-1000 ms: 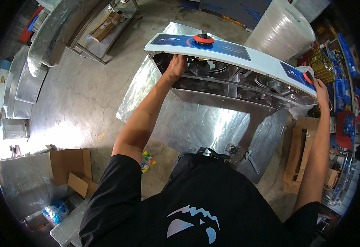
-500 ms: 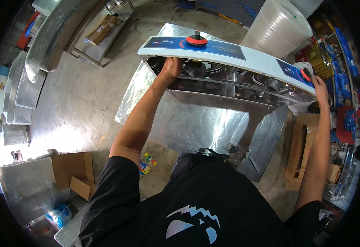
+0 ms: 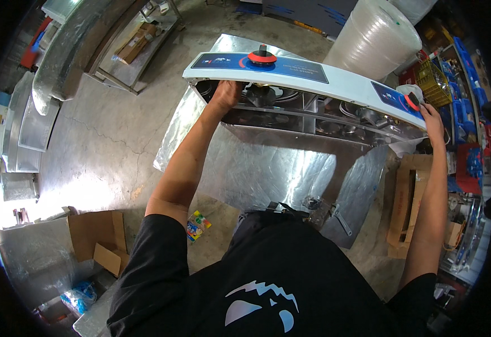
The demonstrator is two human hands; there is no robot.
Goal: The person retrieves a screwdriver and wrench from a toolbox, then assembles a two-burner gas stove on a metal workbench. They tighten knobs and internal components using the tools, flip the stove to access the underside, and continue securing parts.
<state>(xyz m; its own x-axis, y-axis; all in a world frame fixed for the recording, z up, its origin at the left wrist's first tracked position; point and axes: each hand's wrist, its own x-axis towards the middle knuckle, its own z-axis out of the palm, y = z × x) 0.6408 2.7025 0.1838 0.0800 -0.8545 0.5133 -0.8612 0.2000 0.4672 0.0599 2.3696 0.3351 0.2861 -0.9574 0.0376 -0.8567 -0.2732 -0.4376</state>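
A long metal appliance [image 3: 268, 121] lies on a shiny sheet-metal surface [image 3: 240, 163] in front of me, its inside open toward me. Round metal parts and pipes show within it. Along its far side runs a white front panel [image 3: 346, 92] with blue labels, a red-and-black knob [image 3: 262, 57] on the left and another knob [image 3: 412, 101] on the right. My left hand [image 3: 227, 94] reaches into the opening beneath the panel's left part, fingers curled and partly hidden; what they hold is not visible. My right hand [image 3: 432, 119] grips the panel's right end.
A bubble-wrap roll [image 3: 374, 36] stands behind the appliance. To the right are a cardboard box [image 3: 405, 208] and shelves with blue bins [image 3: 463, 101]. A metal cart [image 3: 144, 56] stands far left; an opened carton [image 3: 96, 236] lies lower left. A grey tool [image 3: 342, 219] is near my waist.
My left hand has shifted slightly left under the panel, its fingers more hidden. My right hand stays at the panel's right end. The whole view has moved a little.
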